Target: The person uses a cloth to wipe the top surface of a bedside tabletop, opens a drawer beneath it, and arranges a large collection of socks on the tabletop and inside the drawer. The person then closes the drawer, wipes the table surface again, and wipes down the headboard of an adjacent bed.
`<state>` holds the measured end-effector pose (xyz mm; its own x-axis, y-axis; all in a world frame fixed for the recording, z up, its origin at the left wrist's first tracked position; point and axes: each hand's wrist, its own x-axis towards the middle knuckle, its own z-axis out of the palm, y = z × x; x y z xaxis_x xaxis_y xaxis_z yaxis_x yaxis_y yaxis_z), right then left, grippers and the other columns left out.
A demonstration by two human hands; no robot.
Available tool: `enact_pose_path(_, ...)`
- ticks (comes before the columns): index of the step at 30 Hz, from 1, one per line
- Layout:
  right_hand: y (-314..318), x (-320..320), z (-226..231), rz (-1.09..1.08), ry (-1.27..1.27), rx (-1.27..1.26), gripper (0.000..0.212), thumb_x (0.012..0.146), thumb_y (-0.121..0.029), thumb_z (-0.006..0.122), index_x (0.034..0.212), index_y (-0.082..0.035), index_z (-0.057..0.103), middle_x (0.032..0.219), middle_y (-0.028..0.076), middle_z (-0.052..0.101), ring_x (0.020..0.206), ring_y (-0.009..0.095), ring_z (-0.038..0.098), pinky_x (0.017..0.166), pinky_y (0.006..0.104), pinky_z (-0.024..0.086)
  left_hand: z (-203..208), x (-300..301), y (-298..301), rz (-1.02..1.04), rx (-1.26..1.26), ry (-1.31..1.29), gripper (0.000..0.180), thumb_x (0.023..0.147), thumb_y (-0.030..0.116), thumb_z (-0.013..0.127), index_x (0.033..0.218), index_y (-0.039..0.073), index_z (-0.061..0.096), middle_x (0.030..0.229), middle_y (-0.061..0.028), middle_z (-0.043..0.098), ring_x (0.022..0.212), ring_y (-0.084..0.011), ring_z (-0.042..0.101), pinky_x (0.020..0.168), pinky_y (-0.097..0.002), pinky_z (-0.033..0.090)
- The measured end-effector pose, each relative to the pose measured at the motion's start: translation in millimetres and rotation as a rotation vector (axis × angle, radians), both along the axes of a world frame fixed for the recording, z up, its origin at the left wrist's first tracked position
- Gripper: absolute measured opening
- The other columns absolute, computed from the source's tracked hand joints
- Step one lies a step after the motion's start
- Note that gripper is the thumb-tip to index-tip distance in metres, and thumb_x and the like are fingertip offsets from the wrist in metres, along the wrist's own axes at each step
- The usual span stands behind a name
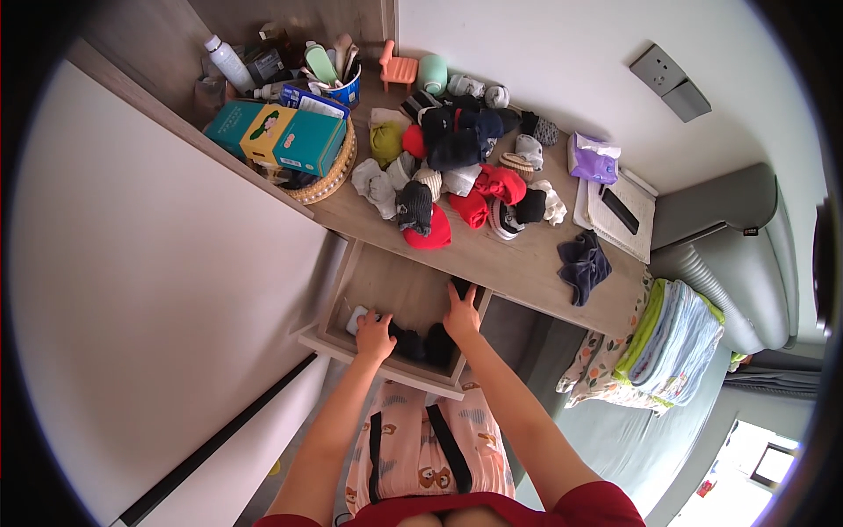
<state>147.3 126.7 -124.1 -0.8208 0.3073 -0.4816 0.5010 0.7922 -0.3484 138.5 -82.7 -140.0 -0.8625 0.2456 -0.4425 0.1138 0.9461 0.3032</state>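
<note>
Both my hands reach into an open wooden drawer (378,285). My left hand (376,335) is at its near left part, fingers bent and apart, beside a small white item (356,318) that I cannot make out. My right hand (461,314) is at the right side, fingers stretched apart over a black sock-like bundle (459,285) in the corner. Several black rolled socks (426,344) lie along the drawer's front between my hands. Above, on the tabletop, is a heap of socks, with red bundles (500,184), a dark pile (457,140) and a grey one (414,207).
A wicker basket (338,176) with a teal box (277,136) stands back left. A dark cloth (583,266), a phone (620,209) and a purple tissue pack (594,160) lie on the right. Beyond are folded towels (674,338) on a bed; a white panel (176,290) borders the left.
</note>
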Motion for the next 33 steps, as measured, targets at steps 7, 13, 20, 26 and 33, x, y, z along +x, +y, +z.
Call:
enact_pose_path(7, -3.4, -8.8, -31.6, 0.032, -0.285, 0.084, 0.049, 0.076, -0.018, 0.058, 0.124, -0.017, 0.048, 0.132, 0.026, 0.035, 0.093, 0.038, 0.061, 0.078, 0.0414, 0.052, -2.2, -15.4, 0.1, -0.14, -0.051, -0.111, 0.048, 0.056, 0.022, 0.08, 0.099, 0.018, 0.061, 0.112, -0.0062, 0.054, 0.105, -0.0331, 0.045, 0.083, -0.0402, 0.046)
enact_pose_path(13, -12.8, 30.1, -33.4, 0.118, -0.013, -0.115, 0.027, 0.074, -0.016, 0.059, 0.1, -0.013, 0.061, 0.122, 0.014, 0.046, 0.088, 0.038, 0.059, 0.072, 0.0448, 0.051, -2.0, -7.0, -1.0, -0.016, 0.121, 0.104, 0.039, 0.058, 0.026, 0.079, 0.089, 0.013, 0.061, 0.098, -0.007, 0.059, 0.093, -0.0304, 0.054, 0.077, -0.0403, 0.047)
enact_pose_path(20, -20.8, -13.8, 21.6, -0.04, -0.041, 0.043, 0.074, 0.069, -0.007, 0.061, 0.136, -0.026, 0.035, 0.142, 0.026, 0.016, 0.081, 0.04, 0.062, 0.065, 0.0419, 0.053, 3.7, -6.4, -6.9, 0.43, 0.439, 0.384, 0.038, 0.069, 0.032, 0.073, 0.087, 0.004, 0.055, 0.085, -0.0138, 0.059, 0.082, -0.0351, 0.055, 0.072, -0.0429, 0.044)
enact_pose_path(26, 13.9, -4.9, -49.5, -0.002, -0.132, 0.164, 0.035, 0.069, -0.011, 0.066, 0.103, -0.018, 0.058, 0.117, 0.019, 0.044, 0.086, 0.036, 0.062, 0.07, 0.0417, 0.054, 5.0, -0.7, 24.0, 0.559, 0.585, 0.235, 0.038, 0.076, 0.034, 0.07, 0.083, 0.001, 0.052, 0.072, -0.0107, 0.054, 0.064, -0.0252, 0.054, 0.061, -0.035, 0.043)
enact_pose_path(33, -20.1, 10.5, 58.7, -0.194, 0.64, -0.34, 0.033, 0.063, -0.007, 0.068, 0.094, -0.012, 0.057, 0.108, 0.013, 0.045, 0.076, 0.028, 0.059, 0.063, 0.0362, 0.051, 59.5, -25.5, 55.7, 1.055, 1.21, 0.072, 0.032, 0.083, 0.027, 0.066, 0.093, 0.004, 0.047, 0.074, 0.0003, 0.047, 0.057, -0.005, 0.041, 0.05, -0.0212, 0.036)
